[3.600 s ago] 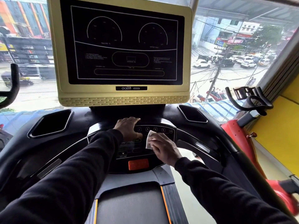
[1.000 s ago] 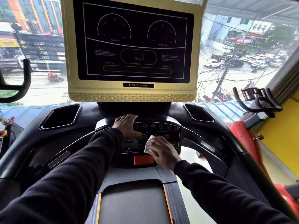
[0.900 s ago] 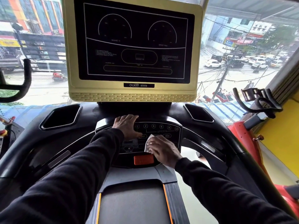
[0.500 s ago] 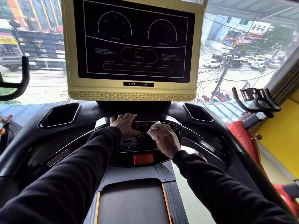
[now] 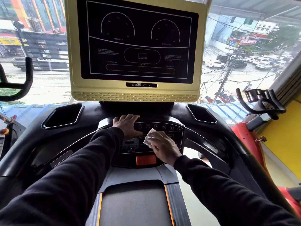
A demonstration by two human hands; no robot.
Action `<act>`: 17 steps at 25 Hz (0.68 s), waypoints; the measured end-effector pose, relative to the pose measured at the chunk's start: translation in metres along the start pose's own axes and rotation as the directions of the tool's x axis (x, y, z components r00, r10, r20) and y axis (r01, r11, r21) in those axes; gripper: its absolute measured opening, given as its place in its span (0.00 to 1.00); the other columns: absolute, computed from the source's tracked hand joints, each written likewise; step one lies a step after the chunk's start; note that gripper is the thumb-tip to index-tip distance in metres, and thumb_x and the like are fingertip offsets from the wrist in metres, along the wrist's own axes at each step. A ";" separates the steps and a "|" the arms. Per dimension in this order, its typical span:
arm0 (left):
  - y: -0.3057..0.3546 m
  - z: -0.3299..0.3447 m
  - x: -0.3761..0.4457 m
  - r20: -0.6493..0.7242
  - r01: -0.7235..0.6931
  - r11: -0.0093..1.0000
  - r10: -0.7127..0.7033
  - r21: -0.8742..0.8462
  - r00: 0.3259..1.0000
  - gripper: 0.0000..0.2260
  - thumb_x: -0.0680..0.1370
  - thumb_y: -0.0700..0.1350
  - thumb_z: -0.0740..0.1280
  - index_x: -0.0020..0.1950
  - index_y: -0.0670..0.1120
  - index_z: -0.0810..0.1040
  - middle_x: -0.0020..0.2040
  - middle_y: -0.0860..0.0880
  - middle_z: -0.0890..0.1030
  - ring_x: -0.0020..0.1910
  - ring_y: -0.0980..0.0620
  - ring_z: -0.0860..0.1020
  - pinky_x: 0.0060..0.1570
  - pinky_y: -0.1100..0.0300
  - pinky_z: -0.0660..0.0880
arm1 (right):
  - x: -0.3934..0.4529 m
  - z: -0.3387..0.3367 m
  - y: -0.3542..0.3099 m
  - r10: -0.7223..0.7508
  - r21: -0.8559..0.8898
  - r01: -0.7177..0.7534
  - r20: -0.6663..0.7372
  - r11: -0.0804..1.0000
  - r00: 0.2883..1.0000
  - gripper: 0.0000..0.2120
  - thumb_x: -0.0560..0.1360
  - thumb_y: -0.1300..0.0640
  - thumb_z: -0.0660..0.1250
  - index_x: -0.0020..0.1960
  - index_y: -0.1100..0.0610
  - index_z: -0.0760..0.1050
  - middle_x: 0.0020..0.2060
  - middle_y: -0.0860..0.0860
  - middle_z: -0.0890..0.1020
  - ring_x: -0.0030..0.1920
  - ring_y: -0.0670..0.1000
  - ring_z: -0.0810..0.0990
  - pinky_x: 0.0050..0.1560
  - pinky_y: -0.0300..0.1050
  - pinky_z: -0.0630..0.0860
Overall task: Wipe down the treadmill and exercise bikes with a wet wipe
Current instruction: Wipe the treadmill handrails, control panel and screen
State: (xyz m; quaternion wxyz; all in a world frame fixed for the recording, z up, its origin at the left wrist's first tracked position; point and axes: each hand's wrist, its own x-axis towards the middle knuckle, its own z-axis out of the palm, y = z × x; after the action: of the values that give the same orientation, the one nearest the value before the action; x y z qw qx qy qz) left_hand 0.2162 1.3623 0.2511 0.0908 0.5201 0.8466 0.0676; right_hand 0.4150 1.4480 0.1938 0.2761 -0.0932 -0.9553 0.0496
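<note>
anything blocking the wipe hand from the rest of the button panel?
Partly. The left hand rests flat on the control panel, covering its upper left, beside the right hand pressing the wet wipe. The panel's right side looks unobstructed.

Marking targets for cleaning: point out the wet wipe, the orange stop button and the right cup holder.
wet wipe (image 5: 148, 135), head view, exposed upper-left corner.
orange stop button (image 5: 146, 160), head view, centre of its face.
right cup holder (image 5: 202, 115), head view, inside its dark recess.
</note>
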 end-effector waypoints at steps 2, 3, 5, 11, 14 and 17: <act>-0.003 -0.002 0.000 -0.019 -0.006 1.000 0.006 -0.026 1.000 0.39 0.72 0.64 0.68 0.79 0.56 0.56 0.77 0.54 0.61 0.75 0.46 0.60 0.73 0.46 0.55 | 0.008 -0.006 0.008 0.033 -0.016 -0.034 -0.035 0.999 0.999 0.15 0.73 0.68 0.67 0.56 0.55 0.81 0.57 0.49 0.80 0.57 0.51 0.77 0.55 0.44 0.78; -0.005 -0.003 0.000 -0.029 -0.004 0.999 0.002 -0.050 1.000 0.39 0.72 0.63 0.68 0.79 0.55 0.57 0.77 0.53 0.62 0.75 0.46 0.61 0.73 0.48 0.55 | 0.015 -0.008 0.010 0.131 -0.025 -0.133 -0.084 0.991 0.988 0.18 0.72 0.69 0.66 0.58 0.56 0.81 0.59 0.50 0.80 0.58 0.52 0.77 0.55 0.45 0.79; -0.008 -0.004 -0.001 -0.042 -0.002 0.997 -0.001 -0.074 0.999 0.39 0.72 0.63 0.69 0.79 0.52 0.59 0.77 0.52 0.62 0.75 0.46 0.62 0.73 0.49 0.57 | 0.017 -0.006 0.003 0.244 -0.013 -0.247 -0.109 0.969 0.964 0.18 0.72 0.69 0.67 0.60 0.57 0.80 0.60 0.52 0.79 0.59 0.53 0.76 0.55 0.46 0.79; -0.008 0.000 -0.005 -0.029 0.022 0.999 -0.023 -0.031 0.999 0.39 0.71 0.65 0.68 0.79 0.57 0.56 0.77 0.55 0.61 0.76 0.46 0.59 0.74 0.43 0.54 | -0.010 0.005 0.003 -0.060 0.052 0.058 0.045 0.997 0.997 0.11 0.76 0.60 0.66 0.56 0.56 0.81 0.57 0.48 0.80 0.57 0.50 0.76 0.56 0.44 0.78; -0.007 -0.001 -0.005 -0.029 0.024 0.999 -0.025 -0.026 0.999 0.39 0.72 0.65 0.68 0.79 0.57 0.56 0.77 0.55 0.61 0.76 0.46 0.59 0.74 0.43 0.54 | -0.001 0.004 -0.002 0.154 0.060 -0.151 -0.053 0.987 0.987 0.12 0.75 0.63 0.69 0.57 0.57 0.81 0.58 0.49 0.79 0.58 0.51 0.76 0.53 0.47 0.80; -0.007 0.001 -0.007 -0.031 0.025 0.999 -0.026 -0.028 0.999 0.39 0.72 0.65 0.68 0.79 0.57 0.56 0.77 0.55 0.61 0.76 0.46 0.59 0.74 0.43 0.54 | -0.010 0.004 -0.009 -0.113 0.070 0.109 0.065 0.992 0.991 0.07 0.75 0.57 0.69 0.51 0.54 0.83 0.53 0.46 0.80 0.54 0.49 0.77 0.51 0.42 0.78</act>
State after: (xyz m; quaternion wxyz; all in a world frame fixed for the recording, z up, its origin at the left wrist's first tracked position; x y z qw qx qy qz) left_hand 0.2131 1.3532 0.2495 0.0853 0.5069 0.8535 0.0861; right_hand 0.4198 1.4370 0.1864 0.2481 -0.0288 -0.9658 0.0691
